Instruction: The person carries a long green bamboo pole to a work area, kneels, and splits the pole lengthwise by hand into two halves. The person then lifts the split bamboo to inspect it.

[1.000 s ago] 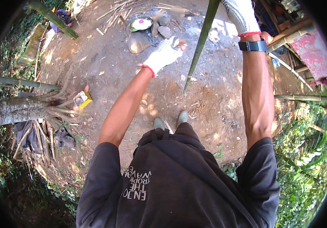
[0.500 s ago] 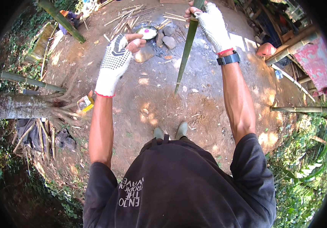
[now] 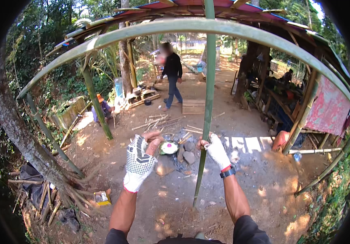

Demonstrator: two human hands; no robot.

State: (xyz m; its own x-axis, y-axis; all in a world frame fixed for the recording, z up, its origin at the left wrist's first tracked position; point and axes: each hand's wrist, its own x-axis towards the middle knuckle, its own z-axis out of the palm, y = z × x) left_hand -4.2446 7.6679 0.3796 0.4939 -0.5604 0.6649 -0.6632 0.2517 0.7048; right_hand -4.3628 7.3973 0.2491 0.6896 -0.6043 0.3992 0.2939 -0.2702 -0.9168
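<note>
My right hand [image 3: 216, 150], in a white fingerless work glove, is wrapped round an upright green bamboo pole [image 3: 209, 85]. The pole's foot meets the bare earth in front of me, and its upper part passes a long horizontal bamboo beam [image 3: 162, 27]. A dark watch sits on my right wrist. My left hand [image 3: 140, 160], gloved alike with dark grip dots, is raised left of the pole and apart from it. Its bare fingers are curled close to the thumb; whether anything small is between them is hidden.
Beyond my hands lie a pan [image 3: 169, 147] with pale contents, stones [image 3: 188, 157] and loose sticks [image 3: 154, 122]. A person [image 3: 172, 77] stands further back, another crouches [image 3: 101, 109] at left. Slanting bamboo posts [image 3: 95, 97], a tree trunk [image 3: 24, 142] and a roofed shelter [image 3: 285, 89] surround the yard.
The view has tilted up, bringing the beam, the shelter roof and a standing person into sight. My right hand still grips the pole; my left hand stays raised and curled.
</note>
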